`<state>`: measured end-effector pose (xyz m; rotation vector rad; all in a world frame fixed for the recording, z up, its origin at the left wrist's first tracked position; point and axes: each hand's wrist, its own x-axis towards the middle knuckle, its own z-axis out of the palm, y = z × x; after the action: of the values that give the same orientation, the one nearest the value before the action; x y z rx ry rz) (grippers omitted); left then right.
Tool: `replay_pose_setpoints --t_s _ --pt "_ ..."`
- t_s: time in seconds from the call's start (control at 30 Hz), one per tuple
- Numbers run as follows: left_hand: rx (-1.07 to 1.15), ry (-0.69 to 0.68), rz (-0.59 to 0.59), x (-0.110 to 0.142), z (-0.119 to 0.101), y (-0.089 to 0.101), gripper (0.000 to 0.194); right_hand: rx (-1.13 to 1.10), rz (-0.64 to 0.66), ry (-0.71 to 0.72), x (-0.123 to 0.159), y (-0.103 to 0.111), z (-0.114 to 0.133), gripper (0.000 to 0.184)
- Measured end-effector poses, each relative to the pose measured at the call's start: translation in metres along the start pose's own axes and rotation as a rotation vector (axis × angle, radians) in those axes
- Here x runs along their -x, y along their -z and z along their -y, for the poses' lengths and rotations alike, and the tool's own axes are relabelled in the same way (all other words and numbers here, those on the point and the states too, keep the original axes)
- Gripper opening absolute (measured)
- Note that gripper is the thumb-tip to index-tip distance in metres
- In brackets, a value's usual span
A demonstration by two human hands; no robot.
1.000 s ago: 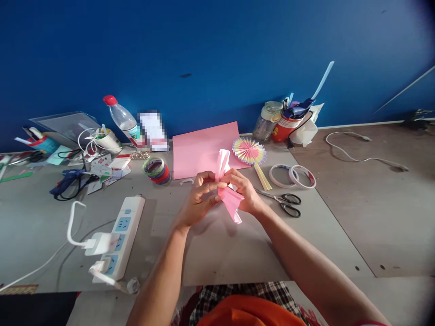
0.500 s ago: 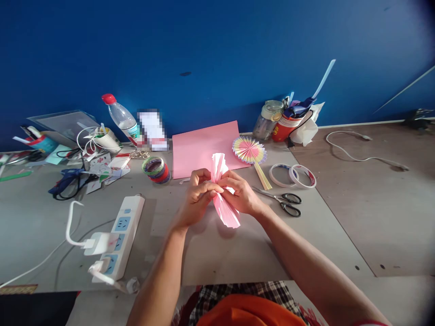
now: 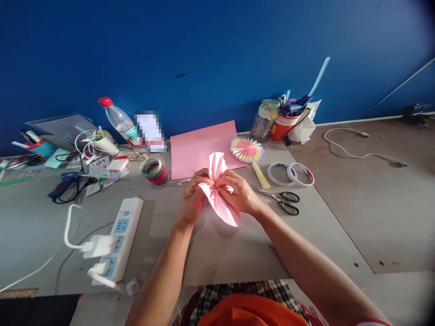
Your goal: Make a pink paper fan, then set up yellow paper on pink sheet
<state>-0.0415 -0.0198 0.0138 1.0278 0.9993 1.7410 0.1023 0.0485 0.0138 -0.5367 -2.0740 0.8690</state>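
Note:
Pleated pink paper [image 3: 222, 208] is gathered at its middle and fans out above and below my fingers. My left hand [image 3: 192, 199] grips its left side near the pinched centre. From the right, my right hand [image 3: 238, 192] pinches the same centre between thumb and fingers. Behind the hands lies a flat pink sheet [image 3: 197, 151], partly covered by the raised paper. A round folded paper fan [image 3: 247, 149] with a yellow handle rests on that sheet's right edge. Black-handled scissors [image 3: 283, 200] lie just right of my right hand.
Two tape rolls [image 3: 301, 174] overlap behind the scissors. Stacked coloured tape [image 3: 154, 172] stands left of the pink sheet. A white power strip [image 3: 124, 240] with plugs and cables lies at left, near a blue glue gun [image 3: 66, 183]. A bottle [image 3: 118, 120] and red cup [image 3: 283, 127] stand along the wall.
The pink paper's lower part has spread wider, with a flap now opening to the left. My left fingers have shifted left and up along it. My right hand keeps its pinch.

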Motion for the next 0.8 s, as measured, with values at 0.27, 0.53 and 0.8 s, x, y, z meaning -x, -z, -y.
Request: replay_pose_setpoints --t_s 0.27,0.53,0.8 --pt "0.02 0.067 -0.148 -0.0009 -0.002 0.0017 0.03 0.005 0.031 -0.004 -0.0005 0.0014 0.0029 0.016" --pt "-0.081 0.234 -0.122 -0.0047 -0.0023 0.0022 0.019 0.062 0.033 0.032 0.0007 -0.0011 -0.0008 0.016" --pt "-0.125 0.224 -0.117 -0.0029 -0.0039 0.0018 0.014 0.127 0.039 0.069 0.0005 -0.0009 -0.004 0.015"
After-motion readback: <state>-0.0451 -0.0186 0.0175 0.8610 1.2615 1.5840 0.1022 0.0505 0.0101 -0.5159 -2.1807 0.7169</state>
